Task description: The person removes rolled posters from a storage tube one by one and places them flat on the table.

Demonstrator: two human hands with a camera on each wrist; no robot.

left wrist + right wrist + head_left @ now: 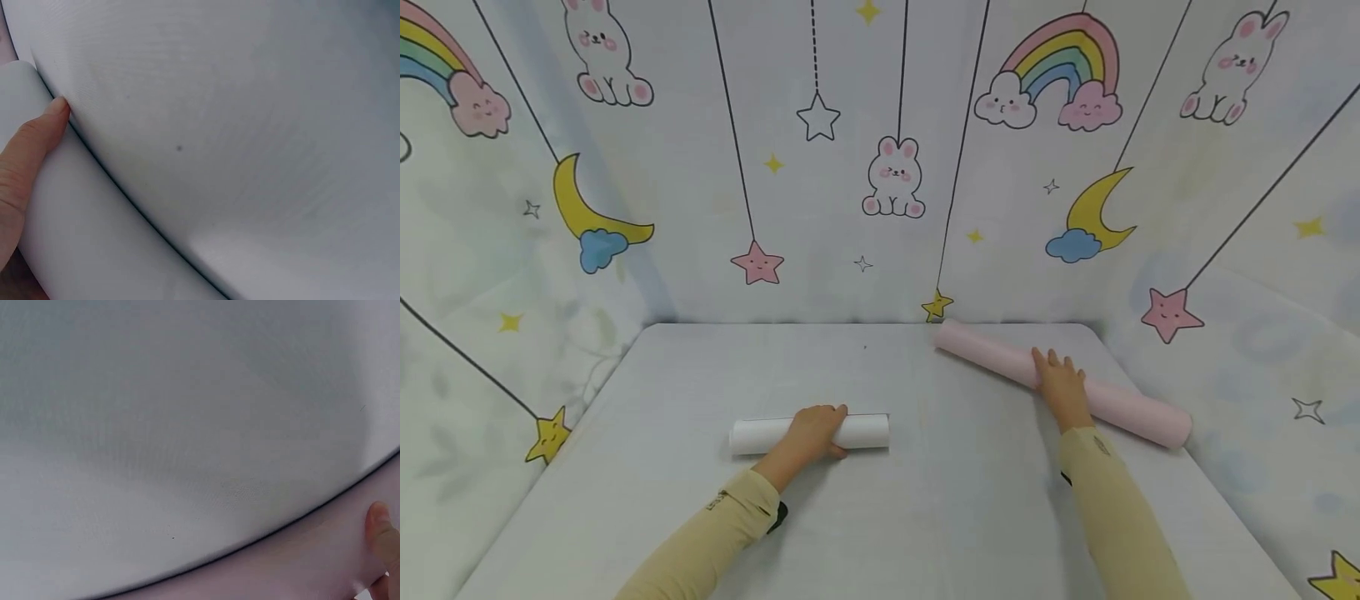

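A short white roll (867, 432), looking like rolled paper, lies crosswise near the middle of the table. My left hand (811, 432) grips it around its middle, fingers over the top and thumb on the near side. In the left wrist view the thumb (37, 140) presses along the white roll (94, 206). At the right, a longer, thicker pink roll (1138, 412) lies slanted, its far end near the table's back edge. My right hand (1063, 392) grasps it about midway. The right wrist view has that thumb (380, 528) against the pink surface (294, 559).
Both rolls are on a white-covered table (625, 492) with rounded back corners. Behind and beside it hangs a pale backdrop (842, 50) printed with bunnies, stars, moons and rainbows. The pink roll's near end reaches the table's right edge.
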